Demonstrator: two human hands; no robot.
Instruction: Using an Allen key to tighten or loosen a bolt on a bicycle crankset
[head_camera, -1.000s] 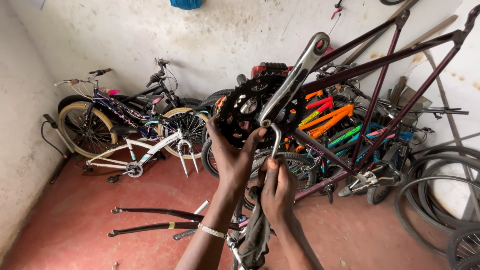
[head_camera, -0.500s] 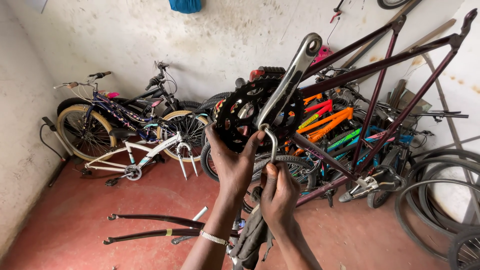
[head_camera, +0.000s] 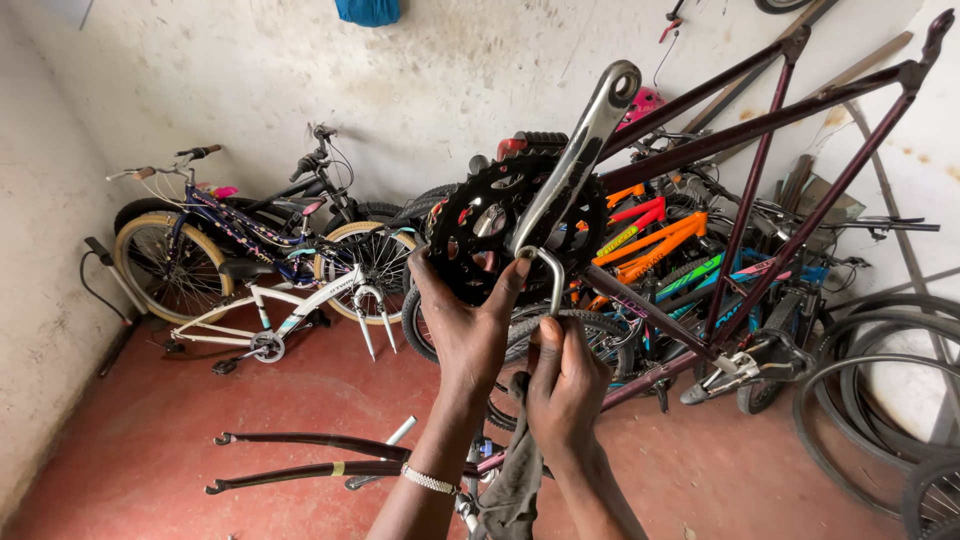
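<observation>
Head view. The left hand (head_camera: 468, 330) is raised with its fingers closed on the lower rim of the black toothed chainring (head_camera: 495, 228) of an upturned dark maroon steel bicycle frame (head_camera: 760, 200); thumb and fingertips press the teeth from below. The right hand (head_camera: 565, 385) sits just beneath and to the right, wrapped shut around the stem of a curved silver metal hook tool (head_camera: 548, 275), whose bend lies against the chainring beside the silver aluminium crank arm (head_camera: 580, 160). A grey rag (head_camera: 512, 480) hangs below the right hand.

Change over the last second: the crank arm stands a little steeper and further right, and both hands have risen slightly with it, so the crankset appears to have turned a small way while the grips stay the same. This suggests the work on the chainring is under way, with hook and ring still in contact.

Surroundings: a white child's bicycle (head_camera: 265, 320) and a dark blue bicycle with tan tyres (head_camera: 200, 240) stand far left by the plaster wall; orange and green bicycles (head_camera: 655, 240) crowd behind the frame; loose black tyres (head_camera: 880, 400) lie at right; two dark fork blades (head_camera: 300, 455) rest on the near red floor.
</observation>
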